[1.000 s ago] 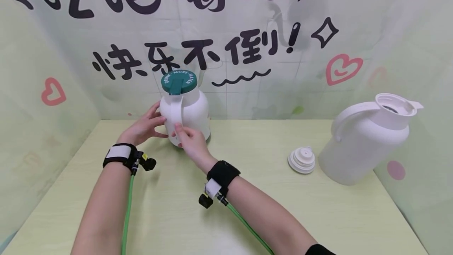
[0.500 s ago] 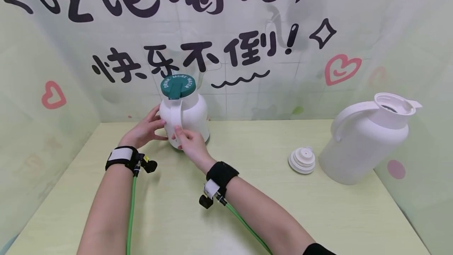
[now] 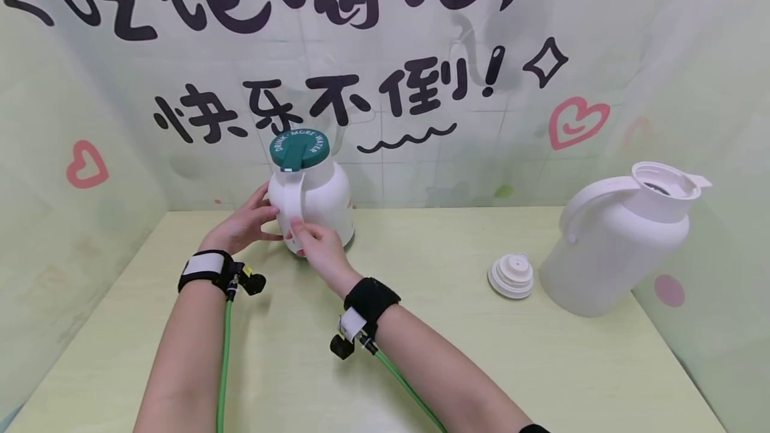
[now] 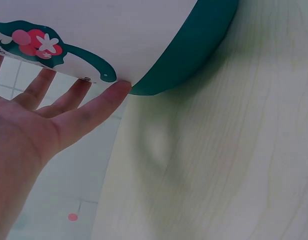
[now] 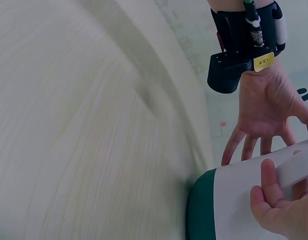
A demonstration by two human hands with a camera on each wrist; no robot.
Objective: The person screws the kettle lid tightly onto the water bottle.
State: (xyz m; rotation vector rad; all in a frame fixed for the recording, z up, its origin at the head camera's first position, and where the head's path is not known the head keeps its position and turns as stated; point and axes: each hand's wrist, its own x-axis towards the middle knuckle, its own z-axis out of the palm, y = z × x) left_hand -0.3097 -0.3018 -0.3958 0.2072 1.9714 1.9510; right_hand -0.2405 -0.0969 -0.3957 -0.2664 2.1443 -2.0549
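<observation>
A squat white thermos jug (image 3: 327, 196) with a green lid (image 3: 299, 150) reading "DRINK MORE WATER" stands upright near the table's back edge. My right hand (image 3: 321, 249) pinches the lower part of its white handle (image 3: 293, 196), which faces me. Spread fingers of my left hand (image 3: 240, 226) touch the jug's left side. In the left wrist view, the fingertips lie along the white wall beside a printed flower pattern (image 4: 41, 45), above the green base (image 4: 194, 60). From the right, the wrist view has both hands about the jug, with the right fingers (image 5: 270, 182) curled at the handle.
At the right stands a taller white jug (image 3: 619, 252), its top uncovered, with a dark opening. A round white stopper (image 3: 511, 276) lies on the table just left of it. A printed cloth (image 3: 445, 172) rises behind the table.
The head view has shifted slightly. Both hands stay at the green-lidded jug, whose handle seems turned a little to the left. The taller jug and the stopper have not moved.
</observation>
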